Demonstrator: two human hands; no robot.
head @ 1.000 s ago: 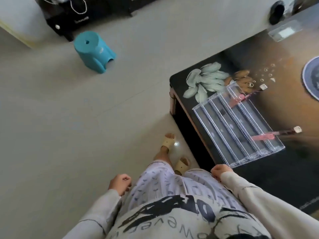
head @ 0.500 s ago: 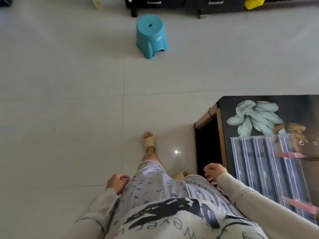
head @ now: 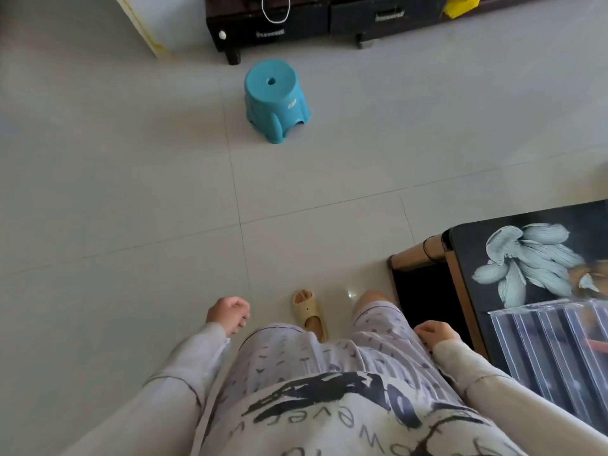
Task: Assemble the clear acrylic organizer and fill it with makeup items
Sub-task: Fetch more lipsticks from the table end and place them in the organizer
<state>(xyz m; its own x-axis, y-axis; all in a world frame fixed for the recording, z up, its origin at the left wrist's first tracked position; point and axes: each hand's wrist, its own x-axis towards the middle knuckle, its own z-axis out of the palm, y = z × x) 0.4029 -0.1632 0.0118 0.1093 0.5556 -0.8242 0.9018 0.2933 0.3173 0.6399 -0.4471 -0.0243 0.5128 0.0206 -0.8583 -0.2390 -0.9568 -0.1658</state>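
Pale grey tiled floor [head: 131, 192] fills most of the head view, seen from above by a standing person in a printed cream top and patterned shorts. One dark low cabinet with drawer fronts [head: 312, 24] stands along the far edge. One glossy black table with a painted pale-blue flower [head: 467, 245] enters at the right, only its near corner in view. One clear acrylic organizer with parallel stepped channels [head: 552, 350] lies on that table top, just below the painted flower and cut off by the right edge of the frame, so its channels cannot be fully counted. Its ridges read as bright lines against the dark glass beneath. One round turquoise plastic stool with a hole in its seat [head: 274, 100] stands on the floor in front of the cabinet, well apart from the table. Two hands show: the left hand [head: 227, 314] hangs over the floor, fingers loosely curled and holding nothing; the right hand [head: 434, 334] hangs beside the table's edge, fingers likewise loosely curled and holding nothing, near the organizer but not touching it. One beige slipper [head: 309, 314] is on the foot between the hands. One thin pink stick-shaped item [head: 597, 343] lies across the organizer at the frame edge; its kind cannot be told.
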